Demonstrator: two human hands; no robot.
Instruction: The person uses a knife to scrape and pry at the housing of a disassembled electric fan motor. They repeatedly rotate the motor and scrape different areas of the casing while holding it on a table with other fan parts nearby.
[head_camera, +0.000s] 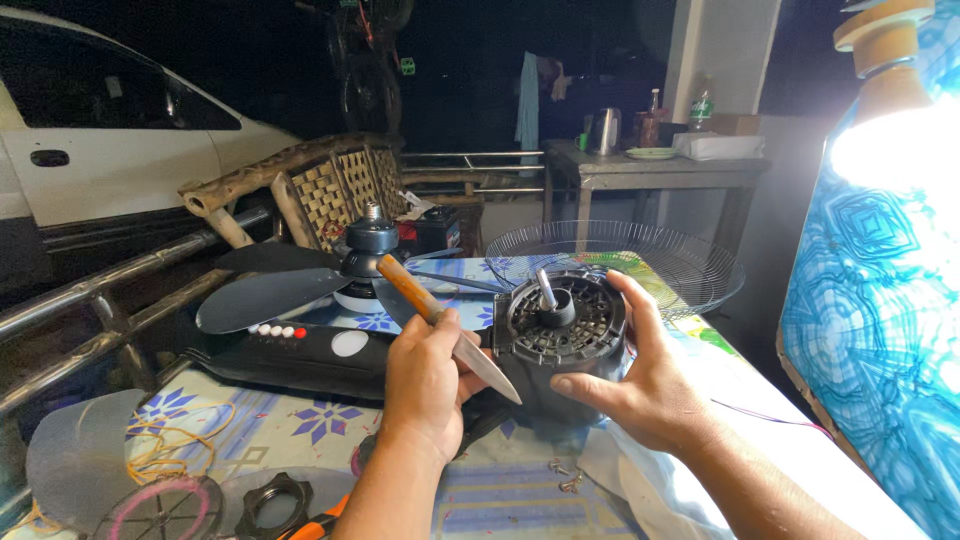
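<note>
1. Nearest the camera, a black toothed ring nut (273, 503) and a round wire-wound coil (160, 507) were seen on the patterned table cover (300, 420), well below and left of the fan motor housing (560, 335).
2. Two small screws (568, 478) were noted on the cover just below the motor housing.
3. A knife (440, 322) with a wooden handle was gripped in the left hand (425, 385), fingers curled tight around the handle; the blade tip was pointed down-right, against the left side of the motor housing.
4. The motor housing was held by the right hand (640, 385), fingers spread wide around its right side and lower edge, thumb over the upper rim.
5. The housing was set at the table centre, its grilled face and short shaft (547, 290) turned up toward the camera.
6. A black fan base with a row of buttons (300, 352) was seen lying just left of the motor housing.
7. A dark fan blade set (290, 285) was seen behind and left of the housing.
8. A wire fan guard (690, 262) was seen behind the housing, to its right.
9. A white car (110, 130) was parked far left of the housing.
</note>
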